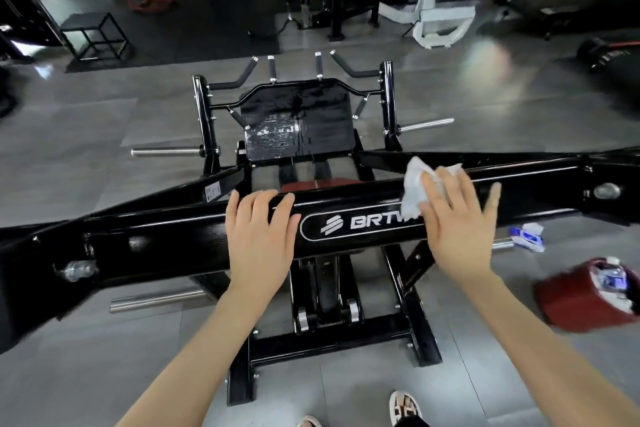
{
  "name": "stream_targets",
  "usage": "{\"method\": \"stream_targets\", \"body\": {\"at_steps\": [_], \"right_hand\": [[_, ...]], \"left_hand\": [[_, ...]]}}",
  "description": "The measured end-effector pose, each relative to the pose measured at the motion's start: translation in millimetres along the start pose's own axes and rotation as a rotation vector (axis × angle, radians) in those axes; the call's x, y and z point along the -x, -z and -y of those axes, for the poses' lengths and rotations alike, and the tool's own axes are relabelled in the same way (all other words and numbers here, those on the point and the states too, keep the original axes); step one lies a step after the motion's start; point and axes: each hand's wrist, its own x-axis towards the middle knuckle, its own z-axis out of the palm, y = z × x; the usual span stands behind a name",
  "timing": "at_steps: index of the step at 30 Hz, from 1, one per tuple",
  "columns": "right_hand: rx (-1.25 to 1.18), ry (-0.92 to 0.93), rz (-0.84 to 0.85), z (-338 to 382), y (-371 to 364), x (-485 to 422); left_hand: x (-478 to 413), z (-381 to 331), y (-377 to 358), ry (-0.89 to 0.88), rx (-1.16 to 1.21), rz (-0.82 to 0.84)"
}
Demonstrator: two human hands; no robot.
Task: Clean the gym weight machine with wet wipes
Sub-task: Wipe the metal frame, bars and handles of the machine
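left hand [259,236] flat on beam [156,239] | right hand [457,218] flat, pressing wipe [414,184] at beam's far edge | beam free rightward

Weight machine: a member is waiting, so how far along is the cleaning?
Footplate shows wet streaks, likely wiped. Right hand presses a wet wipe on the front beam; left hand rests there. Handles and base frame seemingly remain.

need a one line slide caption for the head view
The right hand presses a white wet wipe on the black weight machine's top beam while the left hand rests beside the logo.
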Motion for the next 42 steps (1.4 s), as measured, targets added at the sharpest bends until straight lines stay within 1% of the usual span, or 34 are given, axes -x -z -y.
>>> {"method": "stream_targets", "body": {"at_steps": [1, 2, 3, 6, 8, 9, 11, 14, 16, 17, 18, 21, 23, 24, 26, 28, 32, 33, 35, 36, 38, 39, 40, 42], "right_hand": [[-0.005, -0.095, -0.034, 2, -3, 5], [-0.022, -0.131, -0.067, 14, -7, 9], [-0.038, -0.093, -0.101, 30, -11, 13], [-0.092, 0.162, -0.166, 69, -22, 20], [-0.081, 0.249, -0.185, 49, -27, 17], [-0.051, 0.236, -0.173, 27, -29, 15], [-0.006, 0.110, -0.132, -25, -31, 17], [-0.013, -0.172, -0.096, -108, -32, 20], [-0.060, -0.331, -0.090, -123, -26, 14], [-0.066, -0.346, -0.115, -115, -23, 9], [-0.073, -0.287, -0.131, -99, -22, 6], [-0.133, 0.093, -0.131, -40, -19, 10], [-0.203, 0.236, -0.117, -31, -14, 1], [-0.207, 0.262, -0.092, -38, -10, -9], [-0.162, 0.223, -0.039, -63, -1, -32], [-0.132, 0.125, -0.050, -95, 1, -44], [-0.117, -0.019, -0.033, -164, -8, -32], [-0.131, -0.067, -0.031, -169, -10, -27], [-0.112, -0.150, -0.070, -155, -14, -19], [-0.109, -0.143, -0.076, -141, -18, -12], [-0.126, -0.027, -0.066, -117, -24, 7], [-0.123, 0.016, -0.060, -117, -28, 15], [-0.112, 0.006, -0.059, -123, -33, 21], [-0.093, -0.144, -0.065, -142, -37, 26]], "left_hand": [[-2, -6, -2, -0.012, 0.004, 0.001], [-3, -13, -4, -0.034, 0.009, 0.007], [-5, -20, -7, -0.066, 0.012, 0.018], [-13, -46, -15, -0.127, 0.003, 0.048], [-19, -61, -20, -0.125, -0.003, 0.050], [-21, -69, -21, -0.129, -0.002, 0.045], [-25, -84, -24, -0.150, 0.007, 0.035], [-31, -105, -27, -0.183, 0.012, 0.039], [-33, -117, -30, -0.197, 0.003, 0.054], [-34, -122, -32, -0.197, -0.001, 0.057], [-35, -127, -34, -0.194, -0.004, 0.059], [-38, -139, -38, -0.180, -0.001, 0.064], [-42, -145, -39, -0.172, 0.007, 0.066], [-43, -148, -39, -0.170, 0.009, 0.068], [-45, -152, -39, -0.167, 0.004, 0.067], [-46, -157, -39, -0.168, -0.005, 0.058], [-48, -170, -41, -0.166, -0.007, 0.057], [-48, -173, -42, -0.166, -0.013, 0.060], [-49, -179, -44, -0.165, -0.025, 0.068], [-50, -182, -45, -0.165, -0.029, 0.073], [-52, -185, -46, -0.165, -0.041, 0.083], [-53, -187, -46, -0.166, -0.047, 0.089], [-53, -190, -47, -0.167, -0.052, 0.095], [-54, -194, -47, -0.154, -0.057, 0.109]]}}
